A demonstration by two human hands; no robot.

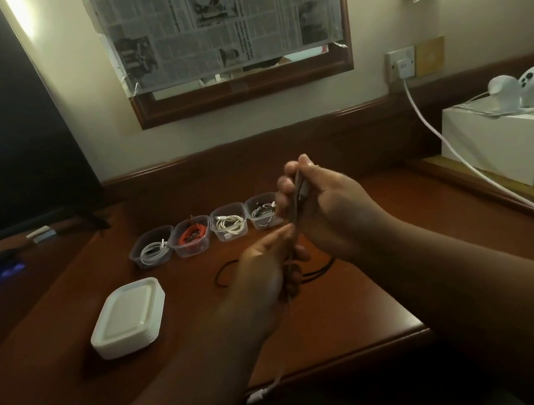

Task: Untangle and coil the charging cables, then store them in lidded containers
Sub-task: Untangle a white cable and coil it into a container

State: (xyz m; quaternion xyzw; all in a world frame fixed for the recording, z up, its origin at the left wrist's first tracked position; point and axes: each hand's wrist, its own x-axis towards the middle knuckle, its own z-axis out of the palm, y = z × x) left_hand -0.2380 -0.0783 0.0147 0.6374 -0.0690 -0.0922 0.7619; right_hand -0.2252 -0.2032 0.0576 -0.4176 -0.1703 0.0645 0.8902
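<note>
Coiling the dark cable now. My right hand holds the folded loops upright, fingers curled round the bundle, well above the worktop. My left hand sits lower, pinching the run of the same cable just under the bundle. The slack tail lies in a loose curve on the worktop behind my left hand; motion blur hides exactly how it routes.

Four clear containers stand in a row at the back, each already holding a coiled cable: white, orange-and-black, white, and black-and-white in the one part hidden by my right hand. None has a lid on. The stack of white lids sits to the left, apart from the row.

How I'd do this step well:
- Keep the right grip firm on the loops so they don't spring open.
- Feed with the left hand, letting cable slide through the pinch to strip out twist before each new loop.
- Match loop length to the container's inside, otherwise it won't seat under a lid.
- Watch the tail on the worktop for a knot. Stop and clear it, don't pull through.
- Leave the last bit to wrap round the middle and lock the coil.

No empty container visible for this one, so likely it needs fetching.
</note>
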